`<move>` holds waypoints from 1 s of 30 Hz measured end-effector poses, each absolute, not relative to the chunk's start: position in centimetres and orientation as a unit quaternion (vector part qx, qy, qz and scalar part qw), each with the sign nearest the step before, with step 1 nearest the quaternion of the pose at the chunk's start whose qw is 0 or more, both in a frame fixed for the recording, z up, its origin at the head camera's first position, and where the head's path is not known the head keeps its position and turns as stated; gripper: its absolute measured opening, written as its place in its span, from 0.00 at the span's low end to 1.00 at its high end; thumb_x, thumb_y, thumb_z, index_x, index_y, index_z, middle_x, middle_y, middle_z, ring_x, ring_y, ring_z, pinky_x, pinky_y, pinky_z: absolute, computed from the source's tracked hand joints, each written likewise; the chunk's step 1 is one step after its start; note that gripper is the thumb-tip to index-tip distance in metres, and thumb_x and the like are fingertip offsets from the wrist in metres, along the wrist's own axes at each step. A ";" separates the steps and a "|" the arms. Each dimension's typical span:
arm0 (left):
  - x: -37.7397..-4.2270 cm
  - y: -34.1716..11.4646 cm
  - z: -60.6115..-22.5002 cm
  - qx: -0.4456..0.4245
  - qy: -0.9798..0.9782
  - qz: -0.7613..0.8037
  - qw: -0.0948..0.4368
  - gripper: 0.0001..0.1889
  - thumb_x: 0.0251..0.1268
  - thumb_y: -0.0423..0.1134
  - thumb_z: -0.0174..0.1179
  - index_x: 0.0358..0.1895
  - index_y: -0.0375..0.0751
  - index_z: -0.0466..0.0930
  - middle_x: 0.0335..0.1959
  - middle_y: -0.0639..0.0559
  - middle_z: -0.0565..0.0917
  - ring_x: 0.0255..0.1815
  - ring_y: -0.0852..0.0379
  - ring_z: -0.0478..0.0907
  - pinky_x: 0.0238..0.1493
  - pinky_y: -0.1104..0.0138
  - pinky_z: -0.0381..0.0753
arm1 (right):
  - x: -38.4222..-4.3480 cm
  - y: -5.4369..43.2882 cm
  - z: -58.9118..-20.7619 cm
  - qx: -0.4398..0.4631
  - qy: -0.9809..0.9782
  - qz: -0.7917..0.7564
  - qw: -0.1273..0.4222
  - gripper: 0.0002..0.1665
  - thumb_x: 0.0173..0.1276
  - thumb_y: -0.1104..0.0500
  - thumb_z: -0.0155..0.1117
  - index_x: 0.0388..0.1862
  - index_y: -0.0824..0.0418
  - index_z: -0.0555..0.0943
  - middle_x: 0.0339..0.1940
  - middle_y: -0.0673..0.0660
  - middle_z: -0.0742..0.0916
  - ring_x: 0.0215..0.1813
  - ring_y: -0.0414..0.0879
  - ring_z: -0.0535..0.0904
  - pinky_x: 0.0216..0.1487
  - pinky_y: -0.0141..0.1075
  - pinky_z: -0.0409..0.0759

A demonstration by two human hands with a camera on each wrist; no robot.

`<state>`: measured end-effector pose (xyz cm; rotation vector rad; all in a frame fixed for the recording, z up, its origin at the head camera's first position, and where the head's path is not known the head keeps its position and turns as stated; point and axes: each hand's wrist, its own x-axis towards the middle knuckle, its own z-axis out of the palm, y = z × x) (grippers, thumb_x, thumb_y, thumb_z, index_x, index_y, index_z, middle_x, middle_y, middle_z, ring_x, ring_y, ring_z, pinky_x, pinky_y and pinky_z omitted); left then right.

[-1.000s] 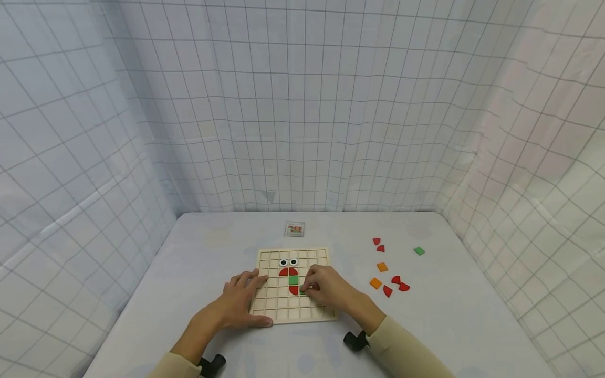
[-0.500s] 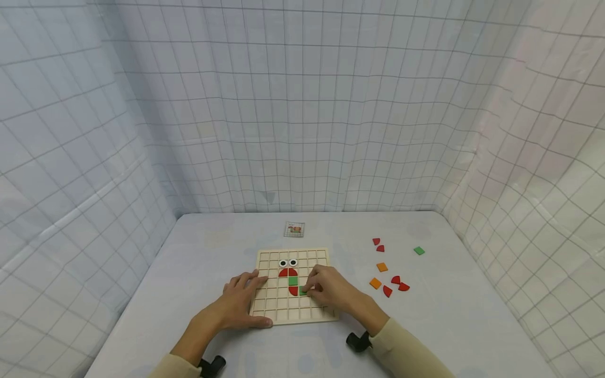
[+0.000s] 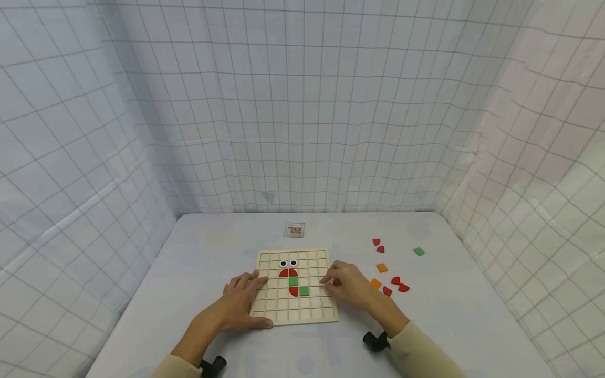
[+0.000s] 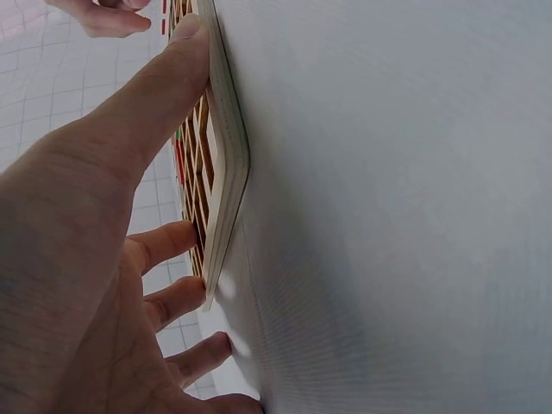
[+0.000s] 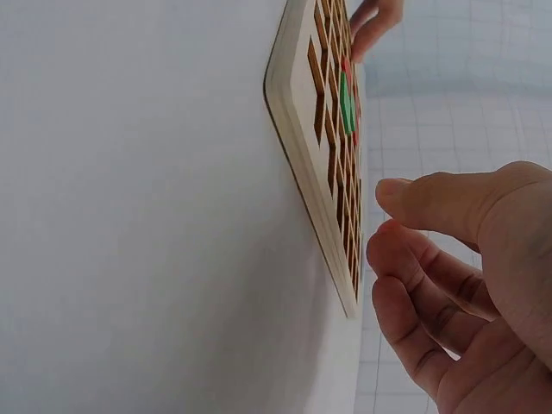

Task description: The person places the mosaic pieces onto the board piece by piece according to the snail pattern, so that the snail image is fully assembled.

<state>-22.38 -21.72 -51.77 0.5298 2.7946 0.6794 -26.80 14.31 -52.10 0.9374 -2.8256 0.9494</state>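
Observation:
A pale wooden grid board (image 3: 282, 304) lies on the table. On it in the head view sit two eye pieces (image 3: 288, 263), red quarter-circle pieces (image 3: 293, 291) and two green squares (image 3: 304, 291). My left hand (image 3: 240, 304) rests on the board's left side, fingers spread. In the left wrist view its thumb (image 4: 164, 86) lies along the board's near edge. My right hand (image 3: 348, 285) hovers by the board's right edge. In the right wrist view its thumb and fingertips (image 5: 397, 250) stand slightly apart, with nothing between them.
Right of the board lie several loose red quarter-circles (image 3: 396, 281), orange squares (image 3: 382, 268) and a green square (image 3: 419, 251). A small picture card (image 3: 294, 230) lies behind the board. White gridded curtains (image 3: 302, 131) enclose the table (image 3: 212, 236).
My right hand has let go of the green square, which now lies beside the red quarter-circle, and has moved right. The left hand stays in place.

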 end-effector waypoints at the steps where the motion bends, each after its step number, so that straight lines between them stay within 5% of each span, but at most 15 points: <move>1: -22.4 -21.7 -51.7 0.179 0.950 0.232 0.110 0.63 0.58 0.68 0.88 0.91 0.45 0.67 0.92 0.31 0.64 0.87 0.18 0.64 0.81 0.18 0.64 | -26.9 14.8 -52.1 0.301 -0.904 0.303 0.019 0.07 0.77 0.67 0.82 0.50 0.60 0.98 0.48 0.53 0.92 0.40 0.37 0.81 0.43 0.28 0.84; 14: -22.4 -21.9 -51.8 0.172 0.950 0.232 0.116 0.63 0.57 0.68 0.89 0.91 0.45 0.68 0.93 0.31 0.64 0.87 0.18 0.63 0.81 0.17 0.64 | -28.5 22.7 -52.3 0.236 -0.919 0.294 0.115 0.15 0.71 0.71 0.86 0.54 0.62 0.97 0.45 0.53 0.94 0.40 0.40 0.87 0.42 0.31 0.88; 30: -22.2 -21.8 -51.7 0.173 0.950 0.236 0.113 0.63 0.58 0.69 0.88 0.91 0.45 0.67 0.94 0.31 0.63 0.88 0.17 0.62 0.81 0.13 0.60 | -30.6 34.0 -52.6 0.068 -0.946 0.297 0.114 0.26 0.78 0.57 0.84 0.70 0.64 0.91 0.58 0.69 0.90 0.49 0.55 0.87 0.40 0.32 0.82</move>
